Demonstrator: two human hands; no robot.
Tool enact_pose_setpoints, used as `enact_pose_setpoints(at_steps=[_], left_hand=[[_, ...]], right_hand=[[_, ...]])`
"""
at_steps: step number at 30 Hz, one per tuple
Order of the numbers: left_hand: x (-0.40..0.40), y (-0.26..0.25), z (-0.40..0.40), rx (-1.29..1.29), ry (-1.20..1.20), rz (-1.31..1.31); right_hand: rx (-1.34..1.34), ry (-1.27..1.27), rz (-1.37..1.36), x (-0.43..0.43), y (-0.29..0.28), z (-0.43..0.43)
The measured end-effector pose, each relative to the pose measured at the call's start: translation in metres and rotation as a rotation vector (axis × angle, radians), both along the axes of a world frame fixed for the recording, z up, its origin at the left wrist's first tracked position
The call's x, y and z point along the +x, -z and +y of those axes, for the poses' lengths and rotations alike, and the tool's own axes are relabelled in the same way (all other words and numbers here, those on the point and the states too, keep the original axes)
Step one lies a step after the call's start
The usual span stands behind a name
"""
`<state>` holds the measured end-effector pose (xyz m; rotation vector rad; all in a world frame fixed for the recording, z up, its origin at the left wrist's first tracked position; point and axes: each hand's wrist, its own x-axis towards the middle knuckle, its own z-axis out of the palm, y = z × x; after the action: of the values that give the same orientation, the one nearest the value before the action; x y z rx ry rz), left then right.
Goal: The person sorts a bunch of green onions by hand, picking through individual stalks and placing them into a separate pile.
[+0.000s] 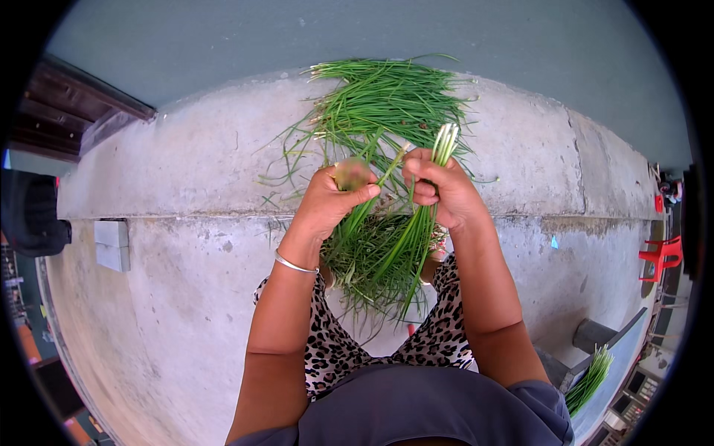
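Observation:
My right hand (443, 189) grips a bunch of garlic chives (444, 144), its white stem ends up and its green leaves hanging down. My left hand (343, 192), with a silver bangle on its wrist, pinches a few green stalks (390, 167) between thumb and fingers; part of this hand is blurred. Below both hands, a loose heap of trimmed green leaves and bits (362, 256) lies on the floor between my feet. Beyond the hands a large pile of chives (390, 100) is spread on the concrete step, most pale ends at the left.
The concrete step (524, 161) meets a grey-green wall (368, 28). Grey blocks (111, 245) stand on the floor at left, near dark wooden furniture (72, 111). At right are a red plastic chair (661, 258) and another chive bunch (591, 379) on a low surface.

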<state>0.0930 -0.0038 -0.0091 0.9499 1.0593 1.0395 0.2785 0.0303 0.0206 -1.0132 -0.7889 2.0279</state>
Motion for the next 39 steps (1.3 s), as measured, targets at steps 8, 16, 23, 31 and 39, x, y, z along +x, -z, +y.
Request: enact_pose_setpoints(at_steps=[8, 16, 23, 31, 39], left_hand=[[-0.007, 0.003, -0.001, -0.041, 0.015, 0.014], [-0.014, 0.013, 0.002, -0.14, -0.003, -0.058], [-0.011, 0.009, 0.0, -0.222, 0.077, -0.274], [0.008, 0.003, -0.001, -0.045, 0.076, -0.168], [0.007, 0.0, -0.001, -0.071, 0.037, -0.09]], right_hand=[[0.068, 0.166, 0.258, 0.032, 0.005, 0.013], [0.217, 0.187, 0.503, 0.038, -0.004, 0.01], [0.489, -0.106, -0.461, 0.01, 0.005, -0.003], [0.489, 0.013, -0.308, -0.014, 0.004, -0.007], [0.417, 0.022, -0.415, -0.015, 0.004, -0.009]])
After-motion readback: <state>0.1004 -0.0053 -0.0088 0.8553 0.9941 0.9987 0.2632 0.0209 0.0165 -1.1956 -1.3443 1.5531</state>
